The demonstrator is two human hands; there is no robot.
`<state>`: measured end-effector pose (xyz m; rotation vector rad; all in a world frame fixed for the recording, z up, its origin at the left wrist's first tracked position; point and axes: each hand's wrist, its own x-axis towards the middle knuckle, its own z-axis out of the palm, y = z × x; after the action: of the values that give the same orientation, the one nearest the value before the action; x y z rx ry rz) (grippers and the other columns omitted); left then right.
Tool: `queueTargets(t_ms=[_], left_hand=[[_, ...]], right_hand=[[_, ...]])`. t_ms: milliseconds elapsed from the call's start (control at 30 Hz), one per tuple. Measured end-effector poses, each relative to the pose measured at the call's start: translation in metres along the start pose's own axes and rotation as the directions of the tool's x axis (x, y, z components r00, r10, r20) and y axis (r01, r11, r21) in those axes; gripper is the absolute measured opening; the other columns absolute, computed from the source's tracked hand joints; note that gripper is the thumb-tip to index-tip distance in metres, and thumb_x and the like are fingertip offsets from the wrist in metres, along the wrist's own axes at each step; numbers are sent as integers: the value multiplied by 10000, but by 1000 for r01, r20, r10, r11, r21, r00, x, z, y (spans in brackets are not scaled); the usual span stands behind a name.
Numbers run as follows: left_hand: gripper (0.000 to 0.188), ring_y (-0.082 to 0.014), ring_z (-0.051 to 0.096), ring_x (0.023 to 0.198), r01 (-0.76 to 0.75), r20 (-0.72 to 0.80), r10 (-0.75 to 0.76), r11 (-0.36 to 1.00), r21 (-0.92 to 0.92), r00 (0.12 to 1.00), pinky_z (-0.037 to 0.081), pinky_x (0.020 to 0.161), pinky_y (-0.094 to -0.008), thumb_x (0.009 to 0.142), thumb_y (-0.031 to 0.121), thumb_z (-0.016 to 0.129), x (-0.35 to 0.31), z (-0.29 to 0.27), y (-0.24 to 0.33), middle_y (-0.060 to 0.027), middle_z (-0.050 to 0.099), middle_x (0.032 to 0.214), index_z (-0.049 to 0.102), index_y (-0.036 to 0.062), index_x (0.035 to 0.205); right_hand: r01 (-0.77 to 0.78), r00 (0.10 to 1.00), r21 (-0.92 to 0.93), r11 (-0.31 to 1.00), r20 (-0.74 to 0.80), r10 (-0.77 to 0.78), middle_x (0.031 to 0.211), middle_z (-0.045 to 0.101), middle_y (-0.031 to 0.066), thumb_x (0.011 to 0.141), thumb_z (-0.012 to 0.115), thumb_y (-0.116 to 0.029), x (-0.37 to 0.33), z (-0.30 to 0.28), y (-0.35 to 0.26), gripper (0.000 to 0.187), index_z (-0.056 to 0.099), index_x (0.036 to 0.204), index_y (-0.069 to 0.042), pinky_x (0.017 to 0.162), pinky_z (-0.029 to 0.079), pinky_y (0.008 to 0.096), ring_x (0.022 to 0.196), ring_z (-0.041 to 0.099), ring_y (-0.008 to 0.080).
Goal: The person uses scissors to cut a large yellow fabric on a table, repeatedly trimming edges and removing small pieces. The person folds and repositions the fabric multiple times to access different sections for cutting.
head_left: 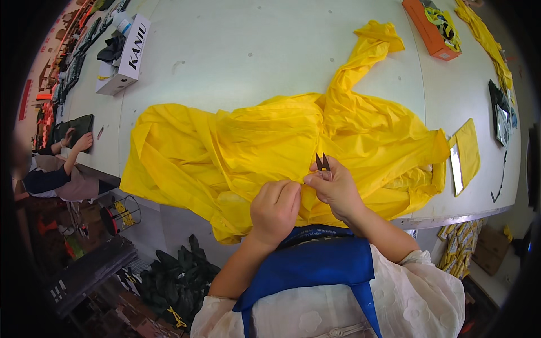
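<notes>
**Snipping at yellow garment**

Right hand (336, 188) fingers grasp small snips (322, 162), blades up. Left hand (275, 209) clenched, pinching yellow garment (253, 146) spread along table (236, 56) near edge. Orange box (431, 25) at far right corner.

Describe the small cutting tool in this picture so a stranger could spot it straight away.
Start at the big yellow garment spread across the white table. At its near edge two hands meet; the right hand holds the thread snips, while the left hand pinches the fabric beside it. The snips are the only dark, pointed thing there: two short blades poking up above the fingers.
</notes>
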<state>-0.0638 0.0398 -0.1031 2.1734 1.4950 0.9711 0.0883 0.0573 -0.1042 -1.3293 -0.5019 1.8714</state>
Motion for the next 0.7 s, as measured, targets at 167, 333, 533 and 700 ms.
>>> queueTargets(t_ms=[167,333,533,700], left_hand=[[124,-251,576,664,170,131,-150,974,-152,980,466,599,-323,772,-9,648,-9,-4,-4,-107,580,770,559,23,851],[77,-239,566,660,260,194,-218,938,-231,957,462,597,-313,839,13,603,-11,-11,-3,-114,571,808,541,10,883],[57,-258,560,684,285,190,-242,925,-250,951,461,611,-320,868,17,568,-14,-10,-4,-129,566,817,528,3,905],[52,-265,558,692,329,214,-281,915,-235,935,456,625,-329,871,19,563,-13,-12,0,-133,559,814,522,3,899]], right_hand=[[7,1000,-44,999,11,-7,630,480,-30,820,664,-58,0,-1,1,242,474,969,-47,400,277,192,450,374,25],[241,969,-414,878,59,-238,704,537,12,841,661,-142,-2,-11,4,253,494,1002,-39,521,382,236,582,493,78],[628,690,-778,-4,559,-460,832,610,52,780,700,-235,-15,-22,-39,252,574,940,-86,651,434,322,752,607,196],[642,645,-734,-222,674,-360,832,621,28,729,715,-250,-16,-16,-51,234,628,896,-112,677,439,343,767,594,226]])
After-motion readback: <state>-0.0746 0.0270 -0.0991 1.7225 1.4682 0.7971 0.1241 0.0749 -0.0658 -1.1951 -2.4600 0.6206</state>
